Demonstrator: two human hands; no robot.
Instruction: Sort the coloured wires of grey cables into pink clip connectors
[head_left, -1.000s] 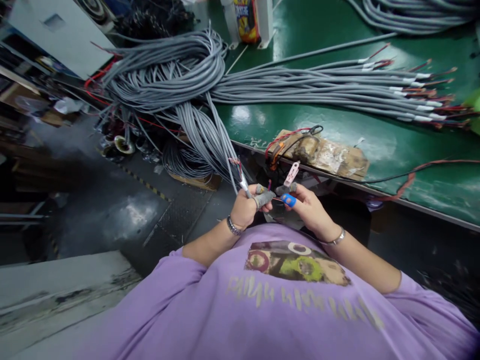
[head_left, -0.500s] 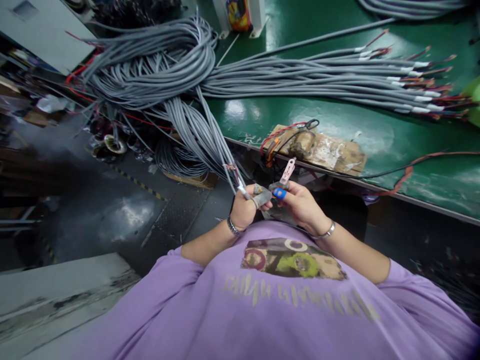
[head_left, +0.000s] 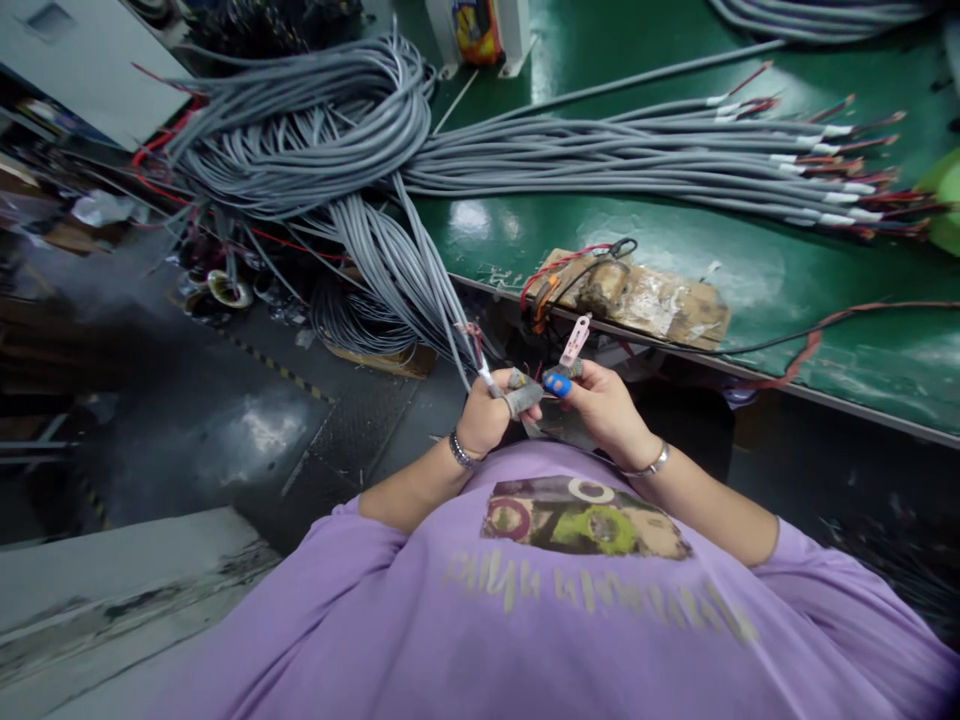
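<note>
My left hand [head_left: 486,415], with grey coverings on its fingertips, is closed around a grey cable [head_left: 486,374] close to its white-wrapped part. Thin reddish wires [head_left: 471,334] show just above that hand. My right hand [head_left: 611,412] has blue tape on the thumb and pinches a small flat pink tool [head_left: 575,341] that sticks up past the fingers. The fingertips of both hands nearly meet, and whatever lies between them is too small to make out.
A large coil of grey cables [head_left: 300,130] hangs over the green table's [head_left: 480,235] left end. Stripped cable ends [head_left: 847,180] lie at the right. Near the front edge sits a worn wooden block [head_left: 675,305] with red and black wires. A cabinet [head_left: 90,70] stands upper left.
Both hands stay almost in place, fingertips still close together. The reddish wires above my left hand have shifted slightly. The pink tool remains in my right hand.
</note>
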